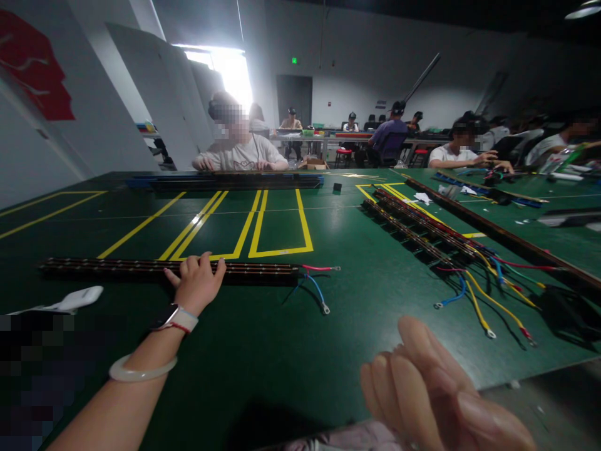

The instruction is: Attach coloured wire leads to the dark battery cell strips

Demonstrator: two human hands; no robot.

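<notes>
My left hand (197, 283) lies across a long black bar (258, 270) with coppery lengthwise strips, its fingers bent over the far edge. The fingertips are partly hidden behind the bar. A red wire (322, 269) and a blue wire (318, 291), both with ring terminals, come out of its right end. Close to the camera, my right hand (417, 388) is raised above the near table edge, away from the bar. Its fingers are curled, and no object shows in them.
On the green table (282, 338), several similar bars (422, 225) with coloured wires lie at right, beside a long dark rail (498, 232). A white object (79, 297) lies at left. Across the table, a person (241, 141) sits behind dark bars (235, 182). Yellow tape marks the tabletop.
</notes>
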